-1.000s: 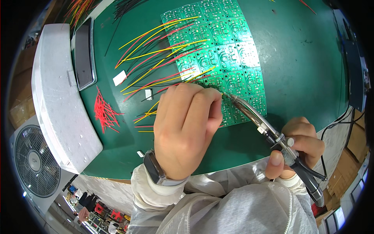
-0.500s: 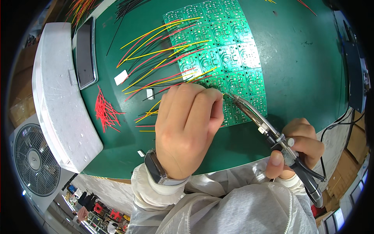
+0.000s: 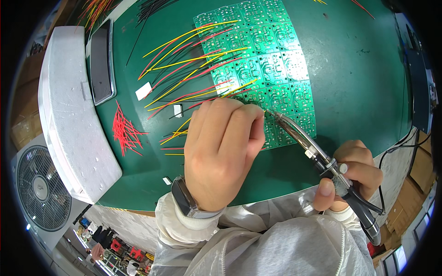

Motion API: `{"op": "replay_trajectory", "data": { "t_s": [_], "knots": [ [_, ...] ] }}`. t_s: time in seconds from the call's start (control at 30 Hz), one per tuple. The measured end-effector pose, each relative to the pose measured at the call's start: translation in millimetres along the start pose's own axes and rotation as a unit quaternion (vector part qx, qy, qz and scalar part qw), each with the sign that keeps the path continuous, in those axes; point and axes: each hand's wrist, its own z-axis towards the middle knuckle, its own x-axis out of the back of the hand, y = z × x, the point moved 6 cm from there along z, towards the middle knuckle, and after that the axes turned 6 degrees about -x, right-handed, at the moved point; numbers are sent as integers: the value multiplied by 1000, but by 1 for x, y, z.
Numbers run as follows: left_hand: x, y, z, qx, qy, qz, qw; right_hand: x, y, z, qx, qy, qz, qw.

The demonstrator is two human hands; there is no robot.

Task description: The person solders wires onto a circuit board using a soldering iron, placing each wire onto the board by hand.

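A sheet of joined green circuit boards (image 3: 271,69) lies on the table, with red, yellow and black wires (image 3: 184,89) running off its left side. My left hand (image 3: 221,147), a watch on its wrist, rests over the sheet's lower left part. Its thumb and forefinger are pinched on a thin wire, of which a yellowish end shows by the fingertips; the rest is hidden under the hand. My right hand (image 3: 354,170) grips a soldering iron (image 3: 317,154) with a metal side tube. The iron's tip meets the board right beside my left fingertips.
On the left are a pile of short red wires (image 3: 123,129), a phone (image 3: 102,62) and a white foam block (image 3: 69,110). Small white pieces (image 3: 143,91) lie near the wires. Black wires (image 3: 154,7) are at the top; a dark box (image 3: 420,92) stands at the right edge.
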Motion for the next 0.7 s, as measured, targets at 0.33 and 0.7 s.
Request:
{"op": "replay_trajectory", "data": {
  "t_s": [0.33,0.7],
  "knots": [
    [0,1,3,-1,-12,26,1000,16,4,-2,-67,4,-31,997],
    [14,17,1,35,-76,90,992,25,14,3,-78,109,-65,989]
  ]
}}
